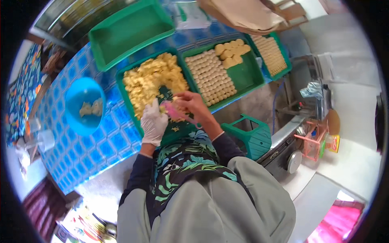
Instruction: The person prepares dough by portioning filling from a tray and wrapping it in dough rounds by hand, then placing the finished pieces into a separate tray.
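My gloved left hand (153, 123) is at the near part of a green tray of yellow, crumbly lumps (152, 71), its fingers curled at a small yellowish bit that is too hidden to name. My bare right hand (195, 106) is beside it, fingers closed on a pink translucent plastic item (175, 112) whose shape is partly hidden. Some crumbs lie on the green bottom below both hands. Touching that tray on the right, another green tray holds rows of small pale balls (208, 77) and flat yellow rounds (231, 52).
An empty green tray (101, 44) sits at the back left, a blue bowl with white lumps (75, 117) at the left. A third tray of small pieces (268, 54) is far right, brown paper (239, 12) behind. A green stool (253, 141) and black appliance (275, 158) stand at right.
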A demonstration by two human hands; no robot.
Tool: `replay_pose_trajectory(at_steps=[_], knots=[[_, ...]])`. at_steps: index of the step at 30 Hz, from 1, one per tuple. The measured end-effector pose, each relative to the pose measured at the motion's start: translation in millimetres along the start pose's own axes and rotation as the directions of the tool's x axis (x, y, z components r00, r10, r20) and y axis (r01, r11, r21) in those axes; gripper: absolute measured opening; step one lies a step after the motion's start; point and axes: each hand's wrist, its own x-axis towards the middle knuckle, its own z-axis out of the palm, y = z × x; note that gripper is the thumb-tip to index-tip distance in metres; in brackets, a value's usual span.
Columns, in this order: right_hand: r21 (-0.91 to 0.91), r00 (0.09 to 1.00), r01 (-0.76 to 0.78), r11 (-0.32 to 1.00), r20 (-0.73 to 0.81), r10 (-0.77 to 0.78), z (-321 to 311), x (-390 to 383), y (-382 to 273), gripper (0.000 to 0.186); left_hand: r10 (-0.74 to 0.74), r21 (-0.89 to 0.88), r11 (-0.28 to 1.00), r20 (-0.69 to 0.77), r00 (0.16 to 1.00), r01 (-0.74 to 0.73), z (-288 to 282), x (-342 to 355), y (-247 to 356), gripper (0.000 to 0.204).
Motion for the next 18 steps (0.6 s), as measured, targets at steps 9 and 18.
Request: replay_pose_trajectory(at_steps=[9, 18], knots=[[-0.828, 0.537, 0.109, 0.550, -0.417, -0.733, -152.4, 2.2, -80.9, 0.047, -0.103, -0.034, 0.994, 0.071, 0.992, 0.106, 15.2, 5.9, -6.0, 0.058], [-0.989, 0.550, -0.148, -0.012, -0.072, -0.832, -222.4, 64.1, -136.8, 0.069, -0.186, 0.052, 0.982, 0.089, 0.978, 0.182, 32.8, -3.5, -9.4, 0.059]])
